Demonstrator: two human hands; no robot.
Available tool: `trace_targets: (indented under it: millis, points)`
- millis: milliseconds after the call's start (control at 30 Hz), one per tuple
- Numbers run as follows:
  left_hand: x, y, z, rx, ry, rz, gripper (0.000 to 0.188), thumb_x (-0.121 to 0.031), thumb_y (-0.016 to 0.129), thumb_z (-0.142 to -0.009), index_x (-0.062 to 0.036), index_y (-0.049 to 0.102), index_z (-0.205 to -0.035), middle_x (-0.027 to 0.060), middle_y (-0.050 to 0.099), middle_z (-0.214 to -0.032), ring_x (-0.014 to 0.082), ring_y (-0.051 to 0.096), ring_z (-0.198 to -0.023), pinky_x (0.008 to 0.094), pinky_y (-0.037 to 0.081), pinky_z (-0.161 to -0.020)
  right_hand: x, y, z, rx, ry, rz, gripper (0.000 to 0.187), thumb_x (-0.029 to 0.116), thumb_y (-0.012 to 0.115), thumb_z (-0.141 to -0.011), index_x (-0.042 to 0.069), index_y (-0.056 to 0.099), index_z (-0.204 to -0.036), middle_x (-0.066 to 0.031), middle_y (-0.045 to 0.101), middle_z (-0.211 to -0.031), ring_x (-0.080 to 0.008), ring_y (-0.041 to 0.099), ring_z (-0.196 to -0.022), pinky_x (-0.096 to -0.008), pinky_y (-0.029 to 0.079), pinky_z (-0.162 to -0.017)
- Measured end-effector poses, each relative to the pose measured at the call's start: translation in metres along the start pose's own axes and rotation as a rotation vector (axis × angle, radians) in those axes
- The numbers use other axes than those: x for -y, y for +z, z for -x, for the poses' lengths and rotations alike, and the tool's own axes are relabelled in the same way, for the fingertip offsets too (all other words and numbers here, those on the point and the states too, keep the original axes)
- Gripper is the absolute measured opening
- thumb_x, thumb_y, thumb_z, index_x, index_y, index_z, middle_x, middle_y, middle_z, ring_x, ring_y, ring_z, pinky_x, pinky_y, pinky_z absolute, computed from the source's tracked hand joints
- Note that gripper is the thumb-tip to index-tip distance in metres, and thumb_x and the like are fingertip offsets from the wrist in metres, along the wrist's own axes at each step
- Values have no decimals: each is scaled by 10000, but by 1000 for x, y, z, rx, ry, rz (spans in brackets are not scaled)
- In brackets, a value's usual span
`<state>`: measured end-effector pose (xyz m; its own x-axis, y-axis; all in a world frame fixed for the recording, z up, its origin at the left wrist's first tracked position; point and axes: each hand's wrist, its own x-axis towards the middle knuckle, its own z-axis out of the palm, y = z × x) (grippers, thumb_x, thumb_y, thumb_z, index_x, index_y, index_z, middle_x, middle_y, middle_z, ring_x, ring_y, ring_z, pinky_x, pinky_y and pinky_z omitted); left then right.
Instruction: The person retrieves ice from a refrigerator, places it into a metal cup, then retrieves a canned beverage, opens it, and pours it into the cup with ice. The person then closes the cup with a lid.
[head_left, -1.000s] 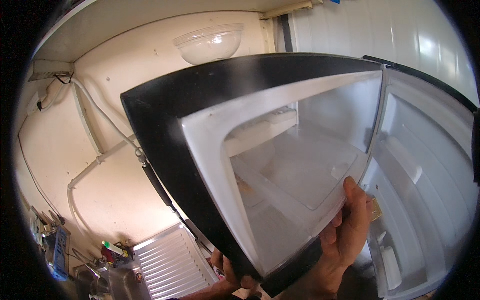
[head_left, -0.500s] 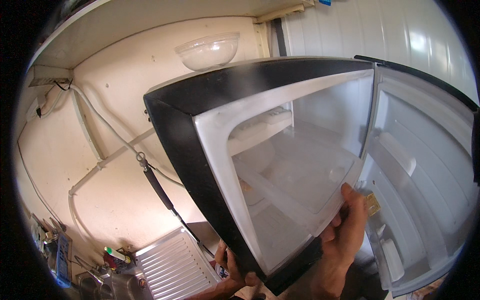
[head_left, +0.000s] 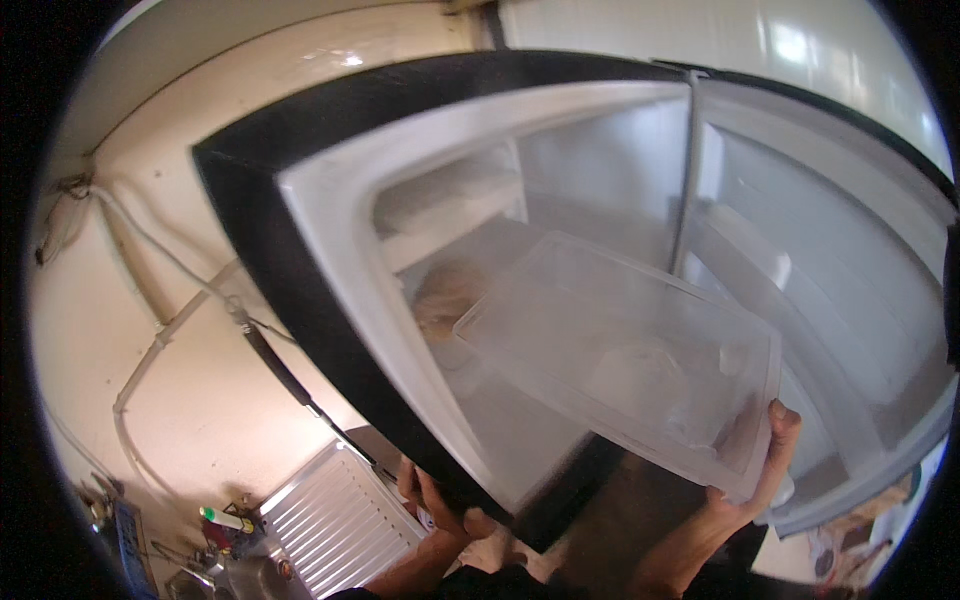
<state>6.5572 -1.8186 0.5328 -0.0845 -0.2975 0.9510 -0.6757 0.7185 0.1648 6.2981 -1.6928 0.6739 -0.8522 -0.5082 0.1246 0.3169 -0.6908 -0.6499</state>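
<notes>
My right hand point(head_left: 758, 460) grips the near right end of a translucent plastic bin point(head_left: 640, 350). The bin is tilted and sticks partly out of the open small refrigerator point(head_left: 380, 110), with its far part inside. Something clear and rounded seems to lie in it, too blurred to name. At the refrigerator's lower left corner, the fingers of my left hand point(head_left: 440, 510) wrap around the black edge. A brownish thing point(head_left: 450, 295) sits deeper inside, behind the bin, too blurred to name.
The refrigerator door point(head_left: 820, 270) stands wide open on the right. On the left are a ribbed metal drainboard point(head_left: 335, 525), a hanging black-handled hose point(head_left: 275, 365) and a green-capped bottle point(head_left: 222, 517). Atop the refrigerator sits a clear bowl point(head_left: 348, 62).
My right hand has pulled the bin outward and to the right, out of the refrigerator's opening. My left hand stays on the corner. The view has shifted, placing the refrigerator farther left.
</notes>
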Motion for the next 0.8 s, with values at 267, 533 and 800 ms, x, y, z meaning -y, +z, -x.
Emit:
trace_targets:
  millis: [267,533,800]
  points:
    - [-1,8,-34,-77,335,-4,746,-500,292,-985,31,208,-1502,345,261,-1484,470,269,-1393,626,236,-1113,6,-81,48,-232,-141,-99,297,182,582,-855,-16,568,-1076,-67,600,-868,-81,500,-546,-205,423,-452]
    - [-50,-22,-18,-268,77,331,723,-455,418,-927,65,368,-1427,278,408,-1423,408,406,-1318,571,356,-1063,-16,-123,94,-170,-170,94,279,234,592,-851,-45,604,-863,-22,557,-637,-58,410,-400,-212,298,-344]
    - [-123,-49,-5,806,-1090,1599,683,-303,677,-862,-5,419,-1419,213,470,-1397,337,467,-1301,438,372,-1118,-46,-142,132,-271,-141,60,554,369,658,-786,-101,594,-1072,-155,658,-885,-255,646,-718,-339,546,-623]
